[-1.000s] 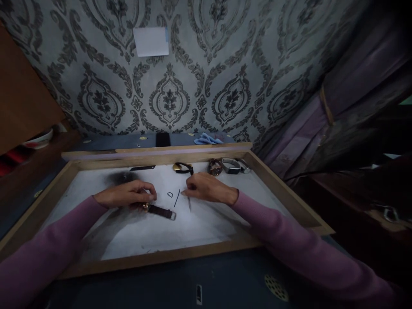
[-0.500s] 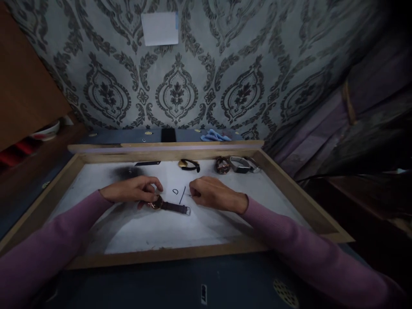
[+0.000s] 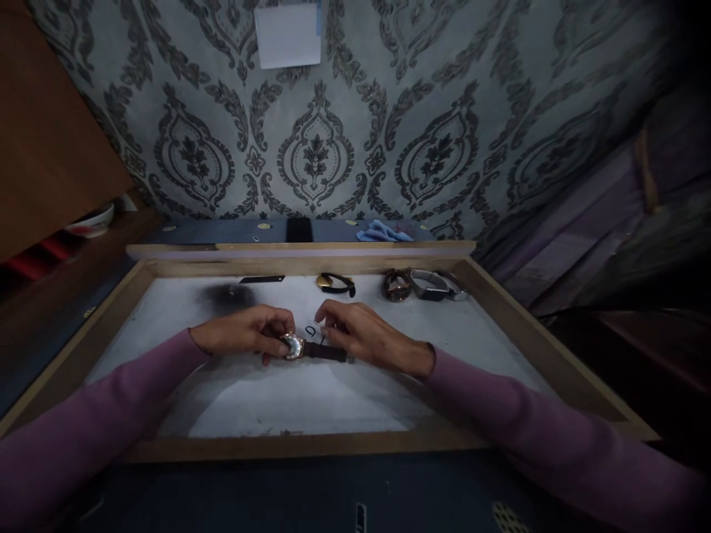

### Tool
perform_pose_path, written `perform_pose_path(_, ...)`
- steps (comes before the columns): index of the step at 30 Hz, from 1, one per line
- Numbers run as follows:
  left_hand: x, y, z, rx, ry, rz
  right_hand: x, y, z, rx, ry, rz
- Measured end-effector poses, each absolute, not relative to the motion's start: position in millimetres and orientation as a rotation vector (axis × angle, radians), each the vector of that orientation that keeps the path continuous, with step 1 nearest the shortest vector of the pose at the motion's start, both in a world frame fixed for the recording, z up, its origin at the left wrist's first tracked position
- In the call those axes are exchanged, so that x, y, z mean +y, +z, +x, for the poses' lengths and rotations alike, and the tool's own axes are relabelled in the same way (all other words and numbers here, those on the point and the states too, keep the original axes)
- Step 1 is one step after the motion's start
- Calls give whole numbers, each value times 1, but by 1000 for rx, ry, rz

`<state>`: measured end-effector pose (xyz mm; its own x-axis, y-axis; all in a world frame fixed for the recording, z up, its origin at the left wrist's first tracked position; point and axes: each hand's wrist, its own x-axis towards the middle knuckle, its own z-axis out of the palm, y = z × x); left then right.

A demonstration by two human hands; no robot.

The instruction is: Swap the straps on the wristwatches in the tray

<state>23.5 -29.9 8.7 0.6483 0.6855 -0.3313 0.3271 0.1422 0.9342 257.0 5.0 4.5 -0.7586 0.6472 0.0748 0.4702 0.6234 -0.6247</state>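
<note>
My left hand [image 3: 251, 332] is closed around the case of a wristwatch [image 3: 294, 346], thumb at the rim and dial facing up. The watch's dark strap [image 3: 327, 352] stretches right, its buckle end lying by my right hand [image 3: 369, 337]. Thumb and forefinger of that hand are pinched together just above the strap; a small shiny bit shows at their tips, too small to name. A small dark loop [image 3: 310, 332] lies on the white surface between the hands. Beside it is part of a thin dark line, mostly covered by the strap and fingers.
A wooden-framed tray [image 3: 311, 446] surrounds the work. Along its back lie a dark flat blade-like strip [image 3: 262, 279], a gold watch with black strap [image 3: 335, 283], and several other watches [image 3: 396, 285]. Behind are a black phone-like slab [image 3: 299, 230] and a blue cloth [image 3: 383, 232].
My left hand has moved the watch rightward, closer to the right hand, and its dial now catches the light. My right hand's fingers have shifted over the strap. The view has swung slightly.
</note>
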Motion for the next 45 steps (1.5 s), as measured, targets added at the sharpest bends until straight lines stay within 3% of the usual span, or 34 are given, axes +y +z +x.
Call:
perform_pose_path(5, -33, 5, 31, 882, 319, 1466, 8, -3, 255, -2415, 1091, -832)
perform_pose_path(10, -29, 2, 37, 863, 341, 1438, 8, -6, 258, -2372, 987, -786)
perform_pose_path(18, -21, -11, 41, 950, 379, 1341, 5, -19, 265, -2321, 1164, -804)
perform_pose_path(45, -22, -11, 36, 912, 398, 1399, 16, -26, 265, -2612, 785, -621)
